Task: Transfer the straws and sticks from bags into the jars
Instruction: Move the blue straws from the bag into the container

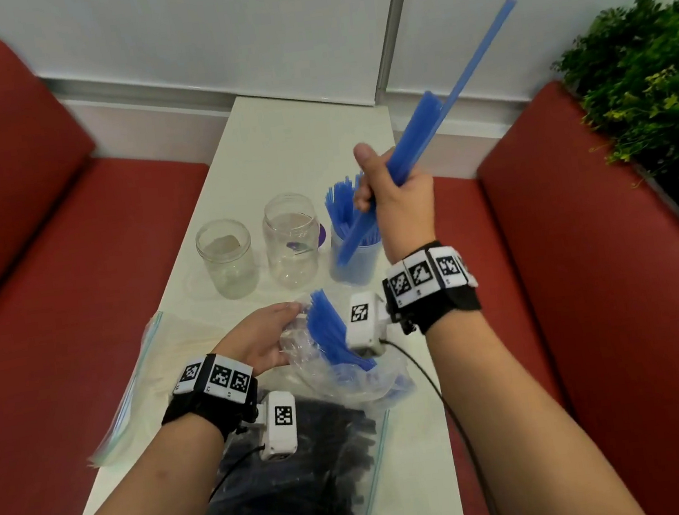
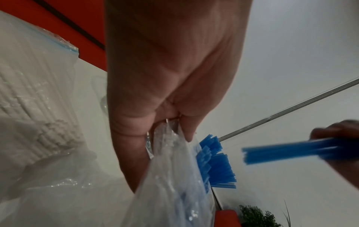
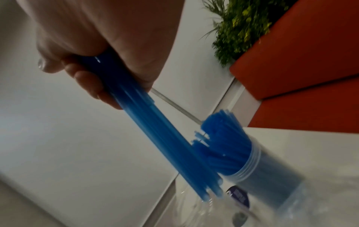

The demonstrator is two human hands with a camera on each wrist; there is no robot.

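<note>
Straws (image 1: 414, 149) (blue) in right hand (image 1: 397, 203)

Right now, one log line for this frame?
right hand: grips blue straws above straw jar | left hand: holds clear bag | two jars empty

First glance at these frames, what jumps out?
The right hand grips a bundle of blue straws raised at a slant above the rightmost jar, which is already full of blue straws. Nearer the person, the left hand pinches the clear bag with more blue straws poking out. Two empty jars stand to the left.
</note>
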